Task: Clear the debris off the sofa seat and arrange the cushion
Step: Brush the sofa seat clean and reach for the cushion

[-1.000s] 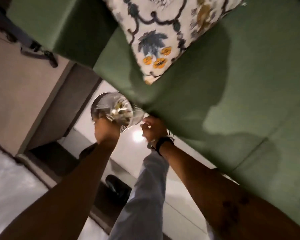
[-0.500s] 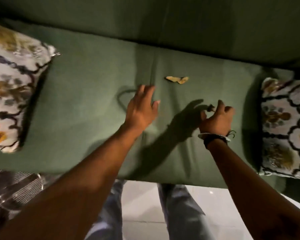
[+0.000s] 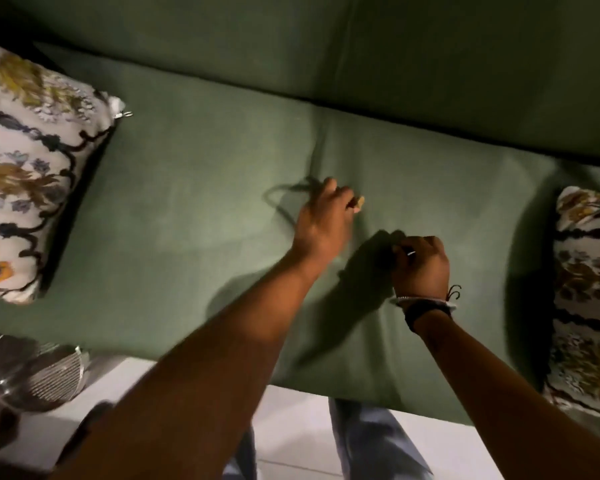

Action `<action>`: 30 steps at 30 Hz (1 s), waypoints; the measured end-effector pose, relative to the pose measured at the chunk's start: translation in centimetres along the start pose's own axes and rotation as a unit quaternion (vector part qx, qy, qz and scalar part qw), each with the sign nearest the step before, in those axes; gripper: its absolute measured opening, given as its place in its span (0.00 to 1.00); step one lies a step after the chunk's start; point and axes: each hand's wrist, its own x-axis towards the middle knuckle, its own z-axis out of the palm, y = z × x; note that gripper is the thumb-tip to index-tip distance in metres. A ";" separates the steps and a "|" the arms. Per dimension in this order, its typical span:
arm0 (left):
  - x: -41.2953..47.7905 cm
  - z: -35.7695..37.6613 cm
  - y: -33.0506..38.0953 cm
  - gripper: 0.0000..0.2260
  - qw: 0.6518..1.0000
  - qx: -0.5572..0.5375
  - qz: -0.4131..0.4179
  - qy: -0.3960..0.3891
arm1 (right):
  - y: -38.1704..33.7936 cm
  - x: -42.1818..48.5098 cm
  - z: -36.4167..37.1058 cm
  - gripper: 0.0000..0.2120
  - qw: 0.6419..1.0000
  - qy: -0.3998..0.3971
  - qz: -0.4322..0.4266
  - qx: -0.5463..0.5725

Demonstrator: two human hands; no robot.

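A pale scrap of debris (image 3: pixel 360 203) is being pinched off the sofa seat (image 3: pixel 194 209) by the left hand (image 3: pixel 323 220), while smaller bits are being kept enclosed in the fisted right hand (image 3: pixel 421 268) for disposal.

Left hand (image 3: pixel 323 220) pinching debris (image 3: pixel 360 203), sofa seat (image 3: pixel 187 209)

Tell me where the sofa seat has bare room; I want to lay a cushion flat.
The widest bare patch of the seat lies between the left floral cushion and the left hand. A narrower strip runs between the right hand and the right floral cushion. The middle is crowded: both hands work there, with a pale scrap at the left fingertips.
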 end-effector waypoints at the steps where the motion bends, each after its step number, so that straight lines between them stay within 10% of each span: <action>1: -2.2 -1.0 -1.3 0.04 0.998 -0.038 -0.026 0.046 | -1.6 -1.5 1.1 0.05 1.000 -0.012 -0.026 0.010; 9: -24.0 -13.7 -23.0 0.02 0.871 -0.139 -0.368 0.295 | -20.3 -20.2 18.6 0.03 0.921 -0.235 -0.310 0.033; 13: -30.2 -18.3 -34.0 0.08 0.790 -0.171 -0.500 0.313 | -26.0 -29.6 27.8 0.12 0.834 -0.406 -0.373 -0.010; 18: -33.8 -20.4 -42.4 0.08 0.755 -0.238 -0.567 0.227 | -30.7 -34.5 35.0 0.14 0.826 -0.437 -0.328 -0.133; 25: -29.2 -25.5 -38.1 0.12 0.731 -0.317 -0.481 0.366 | -35.1 -30.4 29.9 0.11 0.908 -0.259 -0.327 -0.039; 30: -20.6 -30.7 -32.8 0.44 0.748 -0.375 -0.366 0.407 | -42.0 -15.6 23.1 0.12 0.912 -0.029 -0.353 0.208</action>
